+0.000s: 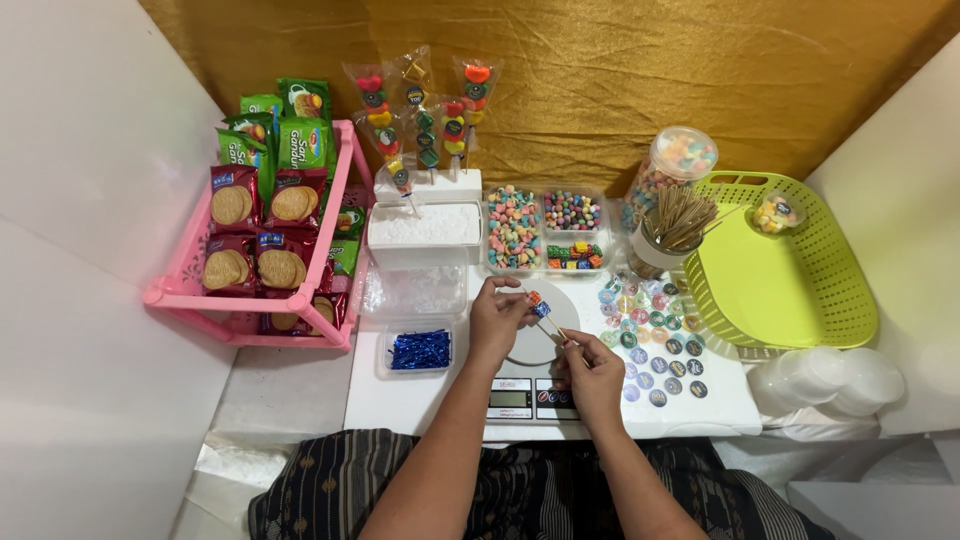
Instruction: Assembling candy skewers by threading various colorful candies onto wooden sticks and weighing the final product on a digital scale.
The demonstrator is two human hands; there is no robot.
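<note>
- Left hand [497, 318] pinched on the upper end of a thin wooden skewer [553, 328], fingertips at a small orange and blue candy [538, 303] threaded on it.
- Right hand [592, 375] gripping the lower end of the same skewer, held slanted between both hands.
- Directly beneath the hands: a small kitchen scale [530, 385] with a round white plate, resting on the white worktop [400, 395].
- Left of the left hand: a clear box of blue twist ties [419, 349].
- Right of the right hand: rows of round stickers [655, 340] spread flat on the worktop.
- Beyond the hands: trays of coloured candies [545, 228], a cup of bare skewers [672, 228] and a candy jar [672, 165].
- Further beyond the left hand: finished candy skewers in clear wrap [425, 110], upright in a white block.
- Far right: a green basket [800, 290]; far left: a pink rack [190, 290] of biscuit packets.
</note>
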